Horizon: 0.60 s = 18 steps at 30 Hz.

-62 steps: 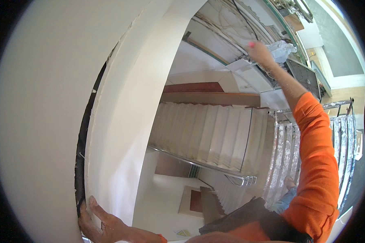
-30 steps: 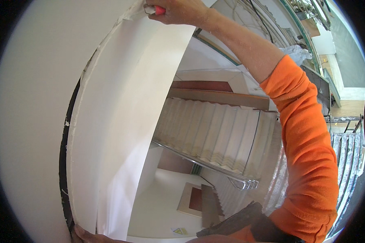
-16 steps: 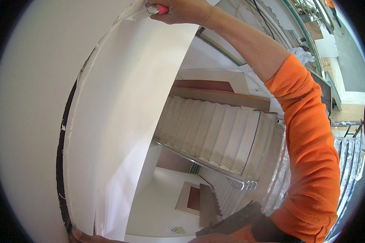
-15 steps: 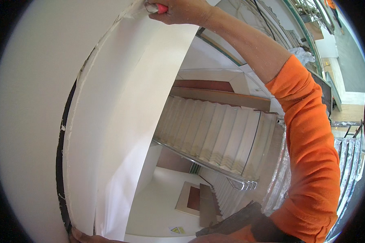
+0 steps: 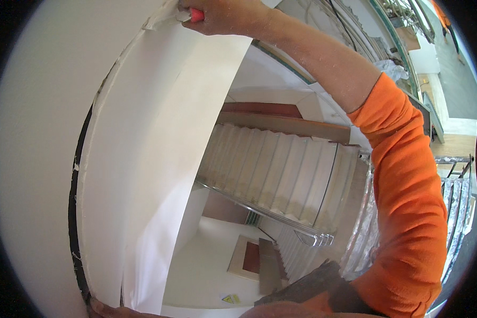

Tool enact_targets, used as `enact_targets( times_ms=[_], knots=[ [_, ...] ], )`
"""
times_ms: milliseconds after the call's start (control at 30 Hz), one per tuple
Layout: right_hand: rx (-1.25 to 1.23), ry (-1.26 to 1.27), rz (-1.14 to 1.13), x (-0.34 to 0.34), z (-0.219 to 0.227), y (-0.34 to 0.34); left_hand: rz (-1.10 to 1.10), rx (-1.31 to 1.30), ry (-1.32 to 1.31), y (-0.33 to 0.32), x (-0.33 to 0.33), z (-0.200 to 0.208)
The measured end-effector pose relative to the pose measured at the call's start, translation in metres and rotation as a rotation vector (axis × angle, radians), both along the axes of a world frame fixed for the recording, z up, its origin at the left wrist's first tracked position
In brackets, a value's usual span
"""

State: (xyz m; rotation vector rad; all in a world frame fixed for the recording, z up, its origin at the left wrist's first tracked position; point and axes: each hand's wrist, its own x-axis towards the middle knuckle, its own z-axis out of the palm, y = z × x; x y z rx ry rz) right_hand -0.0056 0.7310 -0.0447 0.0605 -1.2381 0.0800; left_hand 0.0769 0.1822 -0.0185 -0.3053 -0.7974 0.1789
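My right hand (image 5: 225,17) is up at the top, closed round a small hand tool (image 5: 196,15) with a red part and a metal part; its kind is unclear. The metal end is at the upper seam (image 5: 152,20) of a long white panel (image 5: 138,122), where whitish material shows. A dark gap (image 5: 73,206) runs between this panel and the white wall surface (image 5: 32,159) on the left. At the bottom left my left hand (image 5: 108,311) touches the panel's edge near the end of that gap. Most of its fingers are cut off by the picture's border.
Beyond the panel a staircase (image 5: 265,169) drops away, with a metal handrail (image 5: 270,214). Lower down are a wall with a yellow triangular sign (image 5: 230,299) and a brown-red framed panel (image 5: 251,256). Another person in orange (image 5: 443,13) stands far off at the upper right.
My right hand and the tool have shifted slightly left in the picture. Panel and gap also appear a little further left. The left hand stays at the panel's lower end.
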Motion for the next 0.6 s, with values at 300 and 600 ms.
enact_targets(
  times_ms=[300, 600],
  knots=[
    [-0.358, -0.051, -0.57, -0.041, -0.129, 0.219, -0.078, -0.115, 0.172, -0.01, -0.006, 0.015],
    [-1.124, -0.137, 0.507, -0.075, -0.265, 0.03, 0.025, 0.335, -0.473, 0.01, 0.009, -0.008]
  ],
)
